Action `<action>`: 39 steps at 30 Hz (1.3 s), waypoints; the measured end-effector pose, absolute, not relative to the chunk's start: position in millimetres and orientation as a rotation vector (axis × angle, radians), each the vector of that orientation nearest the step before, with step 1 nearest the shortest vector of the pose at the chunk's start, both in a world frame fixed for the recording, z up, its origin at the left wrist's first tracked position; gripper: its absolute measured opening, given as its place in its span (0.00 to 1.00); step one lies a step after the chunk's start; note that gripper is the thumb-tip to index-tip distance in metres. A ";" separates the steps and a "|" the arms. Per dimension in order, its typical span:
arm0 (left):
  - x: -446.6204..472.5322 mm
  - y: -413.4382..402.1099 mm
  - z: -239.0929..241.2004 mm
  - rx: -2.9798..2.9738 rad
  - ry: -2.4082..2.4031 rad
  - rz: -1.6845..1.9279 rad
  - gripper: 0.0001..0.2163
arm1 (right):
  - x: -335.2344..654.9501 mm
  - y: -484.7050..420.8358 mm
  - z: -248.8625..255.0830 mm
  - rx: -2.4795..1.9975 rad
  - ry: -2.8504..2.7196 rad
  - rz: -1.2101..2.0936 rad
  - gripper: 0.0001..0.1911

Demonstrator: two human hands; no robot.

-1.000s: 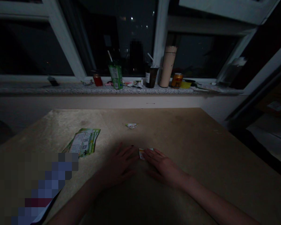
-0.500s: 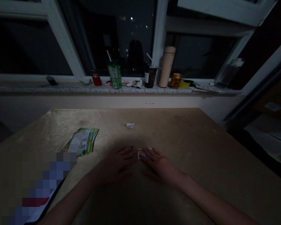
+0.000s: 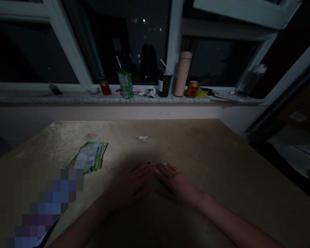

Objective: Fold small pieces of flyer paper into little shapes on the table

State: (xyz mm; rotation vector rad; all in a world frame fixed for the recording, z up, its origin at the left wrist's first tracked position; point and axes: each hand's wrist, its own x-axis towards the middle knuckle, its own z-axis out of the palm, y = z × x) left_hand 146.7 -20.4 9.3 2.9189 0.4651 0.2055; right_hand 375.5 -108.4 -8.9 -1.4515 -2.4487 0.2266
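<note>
A small piece of printed paper (image 3: 162, 165) lies on the table between my hands, mostly covered by fingers. My right hand (image 3: 174, 181) rests flat over it, fingers stretched out. My left hand (image 3: 135, 182) also lies flat, its fingertips at the paper's left edge; in the dim light I cannot tell how far they cover it. A little farther off sits a small folded triangle of printed paper (image 3: 143, 138), touched by neither hand. To the left is a stack of green printed packets or leaflets (image 3: 91, 156).
The wooden table (image 3: 196, 148) reaches to the wall under a window. On the sill stand a green cup (image 3: 125, 84) with a straw, a dark cup (image 3: 164, 85), a pink flask (image 3: 182, 74), an orange can (image 3: 192, 89) and a red jar (image 3: 105, 88). A blurred-out object (image 3: 49, 206) lies front left.
My left hand has slid slightly right, onto the paper's left side, so less of the paper shows. My right hand stays nearly where it was.
</note>
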 end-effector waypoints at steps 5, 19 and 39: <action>147.6 -27.3 8.6 2.952 0.451 0.127 0.33 | 374.9 -109.0 -6.3 -1.457 -2.443 0.230 0.31; 149.5 -45.4 11.6 3.000 0.538 0.096 0.30 | 373.8 -109.6 -10.0 -1.477 -2.426 0.213 0.32; 150.4 -54.3 12.8 3.001 0.628 0.016 0.32 | 382.2 -113.6 1.7 -1.364 -2.439 0.333 0.31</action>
